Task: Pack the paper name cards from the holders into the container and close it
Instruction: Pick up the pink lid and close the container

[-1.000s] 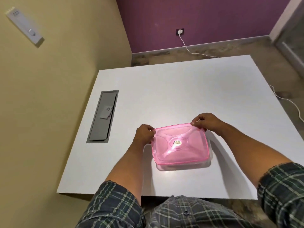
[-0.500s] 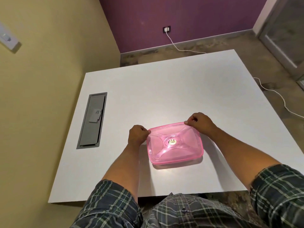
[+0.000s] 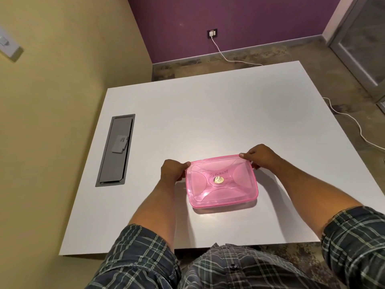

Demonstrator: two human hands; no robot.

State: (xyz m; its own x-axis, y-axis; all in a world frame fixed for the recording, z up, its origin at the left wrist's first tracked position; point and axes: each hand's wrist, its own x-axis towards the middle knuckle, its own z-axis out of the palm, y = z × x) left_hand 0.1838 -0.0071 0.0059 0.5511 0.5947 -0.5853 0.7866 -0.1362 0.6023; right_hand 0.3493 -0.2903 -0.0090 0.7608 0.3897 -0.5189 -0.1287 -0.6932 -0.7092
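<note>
Pink translucent plastic — the container (image 3: 221, 181) — is sitting on the white table (image 3: 208, 113) just in front of the person, its lid on top, and both hands are working its far corners. The left hand (image 3: 174, 171) is curling round the far-left corner, its grip closed on the rim; the right hand (image 3: 260, 156) is pinching the far-right corner, thumb on the lid's edge. Compared with a second ago, the container is lying flatter and squarer on the table, and the hands are staying at the same two corners — so the lid looks to be seating, which suggests the closing step is nearly done. No name cards or holders are showing; whether cards are lying inside I cannot tell through the tinted plastic. A grey cable hatch (image 3: 116, 151) is sitting in the table, well apart to the left.
</note>
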